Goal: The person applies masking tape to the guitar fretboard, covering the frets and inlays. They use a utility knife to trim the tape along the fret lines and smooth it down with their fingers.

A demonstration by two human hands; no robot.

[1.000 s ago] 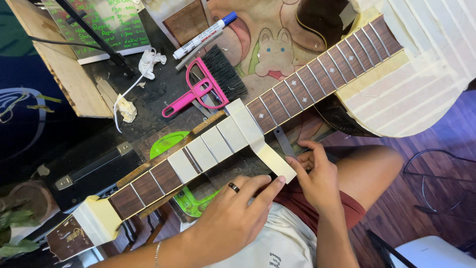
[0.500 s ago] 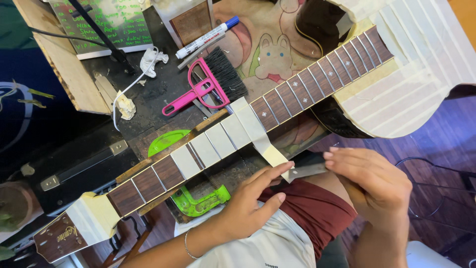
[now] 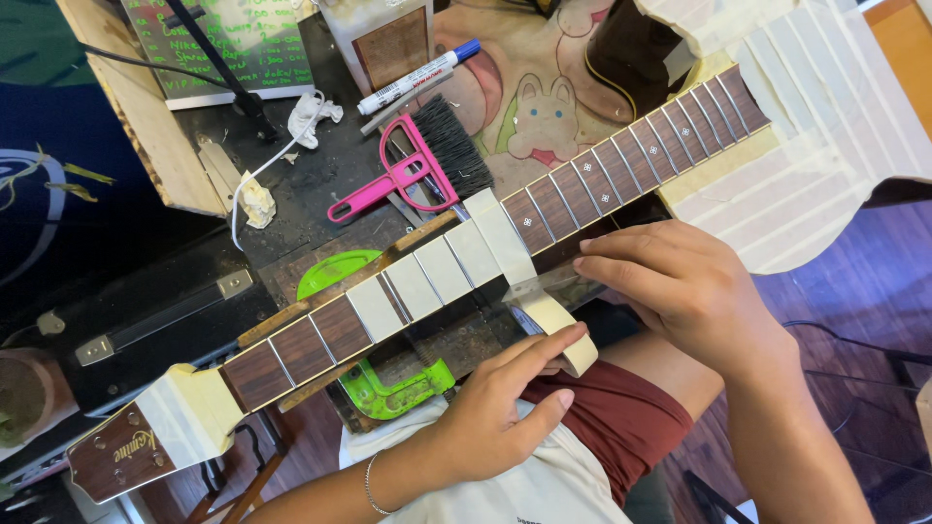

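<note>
A strip of cream masking tape [image 3: 544,296] hangs off the near edge of the guitar neck [image 3: 466,257], which runs diagonally; the left hand [image 3: 505,408] pinches its loose end, the right hand [image 3: 680,286] presses it, fingers flat, unclenched.

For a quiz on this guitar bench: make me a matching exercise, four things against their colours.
Things:
1. brush
2. clamp
3. marker cap
4. masking tape strip

Colours:
A. cream
B. bright green
C. pink handle, black bristles
D. blue

Pairs: 1-C, 2-B, 3-D, 4-A
</note>
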